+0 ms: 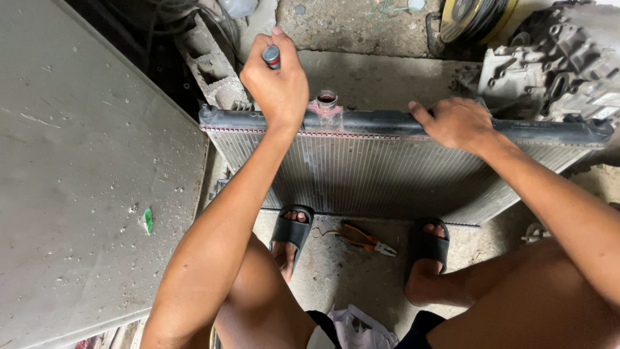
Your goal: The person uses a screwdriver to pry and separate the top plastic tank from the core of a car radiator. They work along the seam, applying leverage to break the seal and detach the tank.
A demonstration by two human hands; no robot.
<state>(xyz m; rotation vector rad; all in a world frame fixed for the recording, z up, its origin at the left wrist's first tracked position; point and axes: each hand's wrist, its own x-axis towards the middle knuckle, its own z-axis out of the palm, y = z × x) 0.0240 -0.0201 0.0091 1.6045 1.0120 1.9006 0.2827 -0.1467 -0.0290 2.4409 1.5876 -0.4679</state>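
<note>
A car radiator [361, 174] stands on edge between my feet, its black top tank [368, 121] facing up with a pink-stained filler neck [327, 101]. My left hand [276, 81] is fisted around a tool handle [271, 55], black with a red band, held upright over the tank's left end. What the tool's tip touches is hidden by the hand. My right hand [455, 121] rests palm down on the tank's right part, steadying it.
A large grey metal panel [90, 174] lies at the left. Orange-handled pliers [365, 238] lie on the concrete floor between my sandalled feet. A greasy metal engine part [555, 58] sits at the upper right, a concrete block [210, 68] behind the radiator's left corner.
</note>
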